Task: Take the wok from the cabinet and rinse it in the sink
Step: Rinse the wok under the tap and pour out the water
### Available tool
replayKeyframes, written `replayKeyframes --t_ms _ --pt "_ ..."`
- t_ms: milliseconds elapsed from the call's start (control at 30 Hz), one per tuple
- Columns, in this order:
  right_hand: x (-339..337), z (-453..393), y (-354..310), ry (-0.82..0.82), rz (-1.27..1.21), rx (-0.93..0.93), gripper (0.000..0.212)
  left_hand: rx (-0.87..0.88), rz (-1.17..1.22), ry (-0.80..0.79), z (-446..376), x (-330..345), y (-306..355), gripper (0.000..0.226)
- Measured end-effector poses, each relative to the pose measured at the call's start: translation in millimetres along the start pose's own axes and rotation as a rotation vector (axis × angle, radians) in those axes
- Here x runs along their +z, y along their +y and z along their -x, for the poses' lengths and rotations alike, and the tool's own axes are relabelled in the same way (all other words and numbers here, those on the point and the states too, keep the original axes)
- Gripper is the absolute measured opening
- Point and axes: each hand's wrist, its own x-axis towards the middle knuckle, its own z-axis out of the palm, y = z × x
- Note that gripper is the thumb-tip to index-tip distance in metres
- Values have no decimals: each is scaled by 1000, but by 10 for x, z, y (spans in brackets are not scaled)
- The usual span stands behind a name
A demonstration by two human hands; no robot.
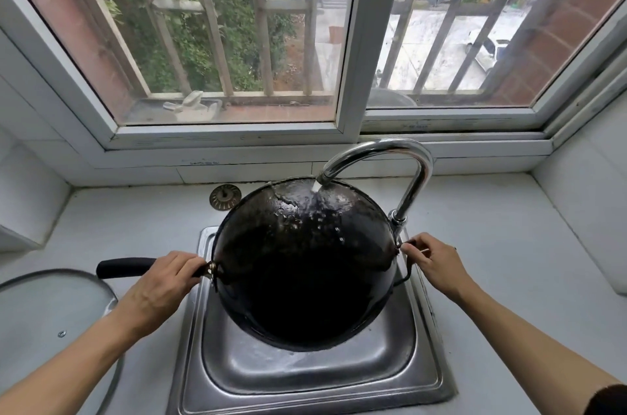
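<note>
Counter: I see a pale worktop (492,245) running under the window | set into it: steel sink (305,377), chrome tap (412,183) rising at its back right corner | on it: round metal drain strainer (225,197) behind the sink's left corner; glass lid (51,309) flat at front left

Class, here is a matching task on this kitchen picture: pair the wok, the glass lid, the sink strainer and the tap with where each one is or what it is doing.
Things:
1. wok
2. glass lid
3. sink strainer
4. tap

States:
A. lying on the counter behind the sink
B. running water
C. held tilted over the sink by both hands
D. resting on the counter at the left

Pairs: 1-C, 2-D, 3-A, 4-B
</note>
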Motion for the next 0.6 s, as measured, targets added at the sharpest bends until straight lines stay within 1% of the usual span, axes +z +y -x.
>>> replayKeyframes --t_ms 133,233,433,600 --pt "-13 -6 8 -6 -10 9 16 8 -5 8 -9 15 3 31" --pt "-10 -14 19 -15 -13 5 20 2 -7 8 -6 29 -12 31" --pt "8 -10 13 -13 -24 4 16 -6 -5 6 -3 26 -15 34" --pt "32 -14 21 -21 -21 10 15 -14 -9 -4 -14 17 -8 30"
